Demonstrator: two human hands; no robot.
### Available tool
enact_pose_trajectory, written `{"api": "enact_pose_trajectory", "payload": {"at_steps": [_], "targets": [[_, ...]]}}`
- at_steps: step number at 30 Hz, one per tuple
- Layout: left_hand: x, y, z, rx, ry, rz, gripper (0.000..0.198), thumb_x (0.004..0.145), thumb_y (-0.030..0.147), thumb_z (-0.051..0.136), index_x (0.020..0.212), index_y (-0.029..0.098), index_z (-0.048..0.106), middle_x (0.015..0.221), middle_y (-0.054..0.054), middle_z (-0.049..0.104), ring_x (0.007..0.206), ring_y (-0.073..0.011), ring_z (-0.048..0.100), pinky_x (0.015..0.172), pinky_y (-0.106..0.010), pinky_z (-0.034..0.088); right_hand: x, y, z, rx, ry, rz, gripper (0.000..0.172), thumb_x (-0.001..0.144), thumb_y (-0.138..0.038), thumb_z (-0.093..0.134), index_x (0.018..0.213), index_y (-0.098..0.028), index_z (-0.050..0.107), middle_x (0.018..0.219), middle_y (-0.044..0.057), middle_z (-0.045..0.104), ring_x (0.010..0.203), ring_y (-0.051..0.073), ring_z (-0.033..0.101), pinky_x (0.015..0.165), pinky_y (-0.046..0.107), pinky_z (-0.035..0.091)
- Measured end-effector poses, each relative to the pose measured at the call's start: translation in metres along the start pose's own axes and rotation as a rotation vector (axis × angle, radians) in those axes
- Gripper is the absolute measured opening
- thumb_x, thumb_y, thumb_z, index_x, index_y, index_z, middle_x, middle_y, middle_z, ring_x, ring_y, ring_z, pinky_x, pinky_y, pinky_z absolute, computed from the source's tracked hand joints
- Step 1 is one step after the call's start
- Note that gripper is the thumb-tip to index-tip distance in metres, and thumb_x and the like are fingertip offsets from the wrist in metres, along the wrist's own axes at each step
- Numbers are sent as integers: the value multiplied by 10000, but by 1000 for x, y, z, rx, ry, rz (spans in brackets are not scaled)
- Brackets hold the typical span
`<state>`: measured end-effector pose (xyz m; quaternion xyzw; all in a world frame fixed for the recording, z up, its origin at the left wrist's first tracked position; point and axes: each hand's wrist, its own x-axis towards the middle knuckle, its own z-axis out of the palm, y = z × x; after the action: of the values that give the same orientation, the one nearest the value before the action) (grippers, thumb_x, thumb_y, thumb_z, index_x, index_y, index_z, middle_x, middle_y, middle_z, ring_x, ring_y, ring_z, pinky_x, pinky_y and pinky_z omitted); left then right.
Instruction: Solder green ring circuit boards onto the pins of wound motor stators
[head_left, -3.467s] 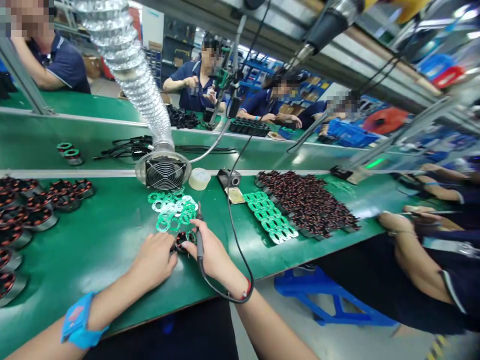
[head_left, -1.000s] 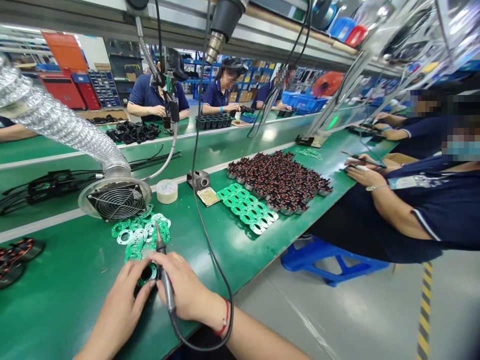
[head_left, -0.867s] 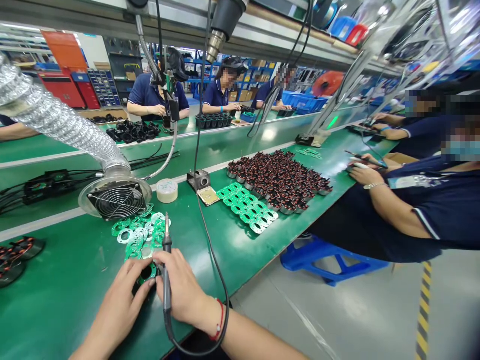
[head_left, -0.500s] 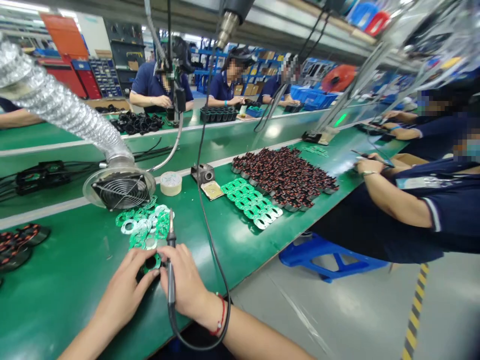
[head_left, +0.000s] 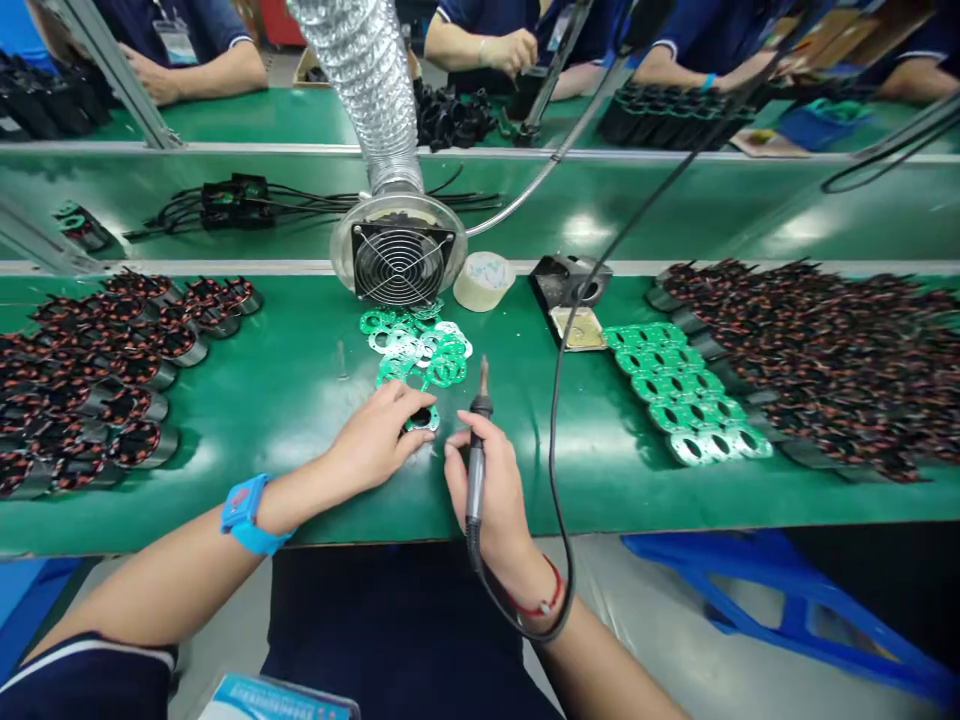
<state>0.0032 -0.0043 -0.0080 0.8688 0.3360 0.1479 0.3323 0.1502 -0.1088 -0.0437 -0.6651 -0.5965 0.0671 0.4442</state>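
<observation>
My left hand (head_left: 375, 435) is closed around a small part topped by a green ring-shaped circuit board (head_left: 424, 420). The rest of that part is hidden by my fingers. In my right hand (head_left: 496, 485) is a soldering iron (head_left: 475, 470), its tip pointing away from me and apart from the board. Just beyond my left hand lies a loose pile of green and white ring-shaped circuit boards (head_left: 442, 360).
A fume extractor fan (head_left: 401, 262) hangs behind the pile, with a tub (head_left: 484, 282) beside it. Further right are a soldering iron stand (head_left: 566, 285), green board panels (head_left: 675, 390) and many copper-wound motor cores (head_left: 817, 350). More wound cores (head_left: 142, 385) stand left. The iron's cord (head_left: 556, 440) loops across.
My view has swung left and down. My right hand with the soldering iron has moved away from the ring board, which both hands were touching. My left hand still holds it.
</observation>
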Motion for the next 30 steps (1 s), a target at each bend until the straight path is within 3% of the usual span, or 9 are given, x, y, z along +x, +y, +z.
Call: {"api": "enact_pose_trajectory", "payload": {"at_steps": [5, 12, 17, 22, 30], "targets": [[-1, 2, -2, -6, -18, -8, 331, 930, 223, 522, 1252, 168, 575, 1133, -97, 585, 1105, -244, 558, 979, -421, 496, 12, -6, 4, -21, -1, -50, 342, 920, -173, 516, 1258, -224, 507, 971, 59, 641, 904, 231, 583, 818, 404, 479], [-2, -2, -1, -69, 6, 11, 342, 939, 286, 483, 1252, 211, 600, 1156, -95, 608, 1108, -242, 590, 998, -423, 500, 14, -9, 10, 36, -56, 36, 363, 897, -133, 476, 1245, -227, 514, 937, 49, 640, 893, 226, 568, 812, 390, 452], [-1, -7, -9, -55, -65, 36, 350, 942, 320, 468, 1245, 242, 626, 1248, -92, 610, 1170, -242, 598, 1041, -410, 500, 14, -11, 17, 21, 24, 34, 361, 837, -81, 463, 1158, -225, 545, 870, 29, 622, 830, 216, 549, 760, 363, 420], [-3, -12, -15, 28, -106, 70, 371, 932, 277, 473, 1260, 270, 648, 1386, -75, 579, 1253, -245, 591, 1060, -390, 511, 14, -9, 20, 8, 84, -49, 394, 840, -58, 458, 1197, -219, 506, 886, 21, 627, 820, 197, 552, 763, 344, 422], [-3, -15, -3, 115, -12, 129, 368, 942, 273, 448, 1256, 220, 633, 1325, -95, 642, 1228, -242, 618, 1053, -378, 525, 14, -5, 15, 116, 26, -72, 486, 779, -18, 485, 1209, -244, 479, 894, 4, 619, 829, 190, 555, 773, 338, 445]]}}
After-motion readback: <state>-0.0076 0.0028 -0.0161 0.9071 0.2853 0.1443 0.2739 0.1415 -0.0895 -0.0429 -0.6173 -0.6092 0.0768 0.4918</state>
